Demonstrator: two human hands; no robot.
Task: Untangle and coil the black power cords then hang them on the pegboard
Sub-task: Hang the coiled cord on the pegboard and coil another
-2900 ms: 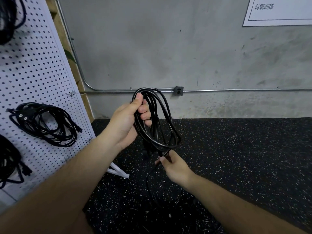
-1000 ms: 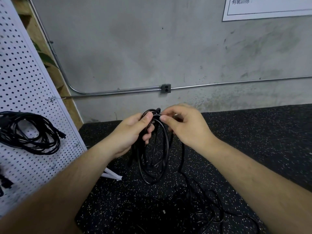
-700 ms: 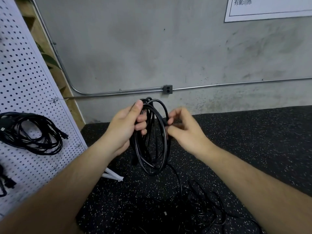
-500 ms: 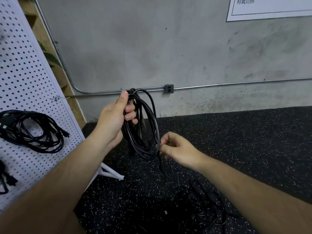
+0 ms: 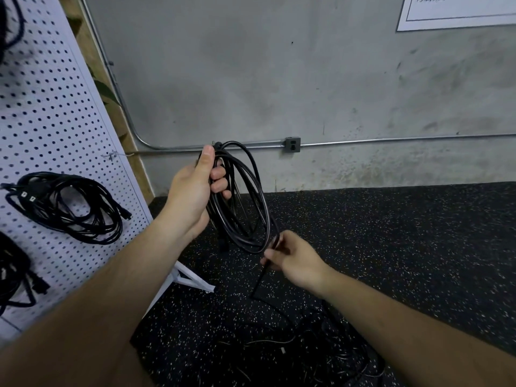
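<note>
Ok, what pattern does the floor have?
The floor is black with fine white and yellowish speckles, best seen in the head view.

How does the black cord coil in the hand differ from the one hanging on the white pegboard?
The held black cord coil is gripped by the left hand; the hung black coil rests on the white perforated pegboard, untouched. The held coil is a narrow upright oval; the hung coil spreads wide. The held coil trails a tail through the right hand; the hung coil trails none. Both are black cords.
</note>
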